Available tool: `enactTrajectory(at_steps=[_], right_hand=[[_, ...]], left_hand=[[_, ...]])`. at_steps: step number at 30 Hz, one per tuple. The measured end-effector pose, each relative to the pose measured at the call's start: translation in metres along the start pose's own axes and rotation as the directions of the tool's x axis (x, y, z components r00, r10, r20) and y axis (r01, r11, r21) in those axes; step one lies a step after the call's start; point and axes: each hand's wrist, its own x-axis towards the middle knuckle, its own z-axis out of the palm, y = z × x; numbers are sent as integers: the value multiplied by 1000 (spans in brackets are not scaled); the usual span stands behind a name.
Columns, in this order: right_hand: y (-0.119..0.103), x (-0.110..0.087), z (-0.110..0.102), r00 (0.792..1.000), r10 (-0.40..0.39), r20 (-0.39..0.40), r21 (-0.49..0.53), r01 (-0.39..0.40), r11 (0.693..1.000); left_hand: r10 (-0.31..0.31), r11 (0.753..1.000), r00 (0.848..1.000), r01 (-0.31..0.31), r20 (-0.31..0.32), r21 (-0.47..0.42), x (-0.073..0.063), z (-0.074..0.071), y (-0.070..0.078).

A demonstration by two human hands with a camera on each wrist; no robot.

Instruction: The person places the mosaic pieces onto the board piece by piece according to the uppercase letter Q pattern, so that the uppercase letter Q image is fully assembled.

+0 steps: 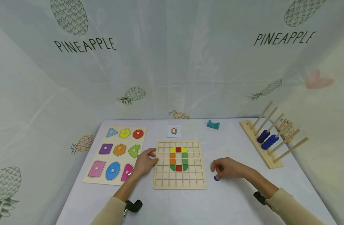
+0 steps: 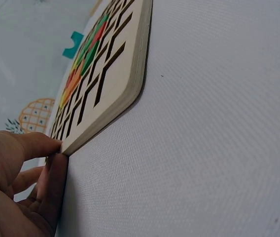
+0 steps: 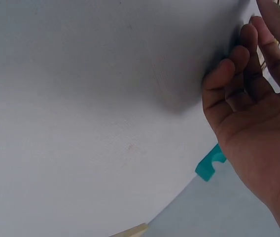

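Note:
A square wooden grid board [image 1: 163, 179] lies mid-table, with red, yellow, orange and green pieces [image 1: 185, 161] set in a ring shape in its cells. My left hand [image 1: 145, 163] grips the board's left edge between thumb and fingers; the left wrist view shows the fingertips on its rim. To the right of the board my right hand [image 1: 231, 167] hovers low with loosely bent fingers. Its thumb tip is over a small blue ring [image 1: 216, 178] on the table, partly covering it. That ring cannot be seen in the right wrist view. A small pattern card [image 1: 174, 131] lies behind the board.
A knobbed shape puzzle [image 1: 94, 180] lies to the left, partly under my left forearm. A wooden peg stand [image 1: 253, 140] with blue discs on two pegs stands at the right. A teal notched block [image 1: 213, 125] sits at the back, near the pineapple-print curtain [image 1: 217, 62].

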Motion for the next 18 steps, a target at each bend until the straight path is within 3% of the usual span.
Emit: enactTrajectory(at_steps=[9, 18], right_hand=[[-10, 1, 4, 999, 48, -13, -68, -49, 996], [-12, -1, 7, 1000, 0, 4, -102, 0, 995]], left_hand=[[-3, 1000, 1000, 3, 2, 7, 1, 1, -2], [-5, 1000, 1000, 5, -3, 13, 0, 1, -2]])
